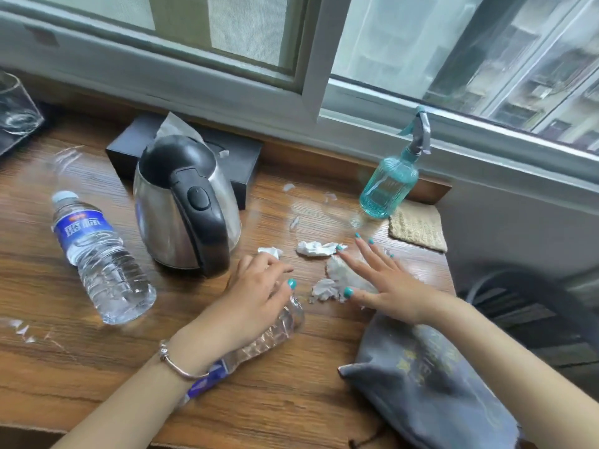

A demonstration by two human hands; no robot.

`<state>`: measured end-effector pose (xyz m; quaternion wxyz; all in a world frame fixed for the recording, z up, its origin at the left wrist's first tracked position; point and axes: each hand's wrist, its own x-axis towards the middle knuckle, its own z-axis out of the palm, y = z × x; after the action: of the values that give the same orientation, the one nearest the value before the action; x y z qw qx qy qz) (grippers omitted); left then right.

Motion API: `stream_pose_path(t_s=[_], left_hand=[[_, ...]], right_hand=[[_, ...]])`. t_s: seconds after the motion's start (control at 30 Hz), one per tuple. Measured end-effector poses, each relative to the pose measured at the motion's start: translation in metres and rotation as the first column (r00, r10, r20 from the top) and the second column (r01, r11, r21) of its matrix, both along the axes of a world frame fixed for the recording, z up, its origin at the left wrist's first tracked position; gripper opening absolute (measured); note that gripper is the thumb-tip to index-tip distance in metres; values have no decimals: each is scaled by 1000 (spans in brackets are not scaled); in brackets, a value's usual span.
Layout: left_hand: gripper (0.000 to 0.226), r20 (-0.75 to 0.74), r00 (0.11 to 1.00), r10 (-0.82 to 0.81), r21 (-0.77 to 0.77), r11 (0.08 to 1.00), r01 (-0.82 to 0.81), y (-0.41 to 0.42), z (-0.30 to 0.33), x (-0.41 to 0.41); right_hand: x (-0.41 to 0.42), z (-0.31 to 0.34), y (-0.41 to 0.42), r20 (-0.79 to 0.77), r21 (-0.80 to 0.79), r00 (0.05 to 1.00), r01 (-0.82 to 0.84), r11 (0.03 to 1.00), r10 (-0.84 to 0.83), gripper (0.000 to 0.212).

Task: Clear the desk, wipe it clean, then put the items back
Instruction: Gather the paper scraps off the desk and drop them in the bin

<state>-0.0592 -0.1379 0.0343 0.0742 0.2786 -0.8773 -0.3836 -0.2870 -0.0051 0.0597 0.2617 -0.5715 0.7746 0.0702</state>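
Barely started: kettle (184, 205), bottle (100, 257), spray bottle (389, 186) crowding worktop (291, 400). Right hand (385, 280) flat, fingers released, on tissue scraps (316, 248) beside kettle; left hand (256, 286) curled, grasping a scrap.

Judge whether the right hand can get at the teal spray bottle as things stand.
Probably yes. The right hand lies flat and open on tissue scraps, holding nothing, and only bare desk lies between it and the spray bottle standing just beyond its fingertips.

Crumpled white tissues (316, 248) (several scraps) lie scattered on the wooden desk (81, 367).
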Motion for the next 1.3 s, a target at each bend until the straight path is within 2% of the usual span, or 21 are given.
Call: stream_pose_path(t_s=[0.1,0.2,0.3,0.43,0.57,0.7,0.83,0.93,1.03,1.17,1.3], left_hand=[[41,88,995,36,-33,999,-33,-7,0,-17],[46,106,988,115,2,993,-116,-15,-6,-28],[56,163,952,258,35,963,-267,-17,-11,-33],[67,263,915,305,134,928,-347,-16,-13,-39],[67,285,933,218,204,938,-282,-16,-15,-42],[74,241,960,144,232,952,-201,-27,-13,-45],[109,271,959,-80,259,966,7,-34,-11,-55],[124,283,948,-142,185,978,91,-32,-15,-68],[128,243,960,-141,90,988,123,-32,-22,-83],[128,227,963,-147,55,989,138,-39,-37,-92],[123,152,967,-205,50,979,200,-47,-43,-93]], right_hand=[[-39,-6,-9,-116,-14,979,-172,985,169,86],[-58,-11,-14,-163,-13,948,-280,960,274,93],[-63,-22,-22,-199,-29,920,-351,936,339,101],[-61,-41,-43,-209,-79,905,-392,916,370,103],[-50,-46,-52,-127,-131,902,-427,895,412,101],[-51,-48,-50,43,-257,907,-395,882,419,107],[-54,-54,-49,112,-329,900,-367,870,422,111],[-51,-69,-52,56,-359,901,-385,850,431,106],[-45,-81,-59,74,-435,919,-320,842,387,102],[-43,-89,-64,184,-536,923,-194,822,338,99],[-50,-90,-61,227,-676,907,-115,728,355,86]])
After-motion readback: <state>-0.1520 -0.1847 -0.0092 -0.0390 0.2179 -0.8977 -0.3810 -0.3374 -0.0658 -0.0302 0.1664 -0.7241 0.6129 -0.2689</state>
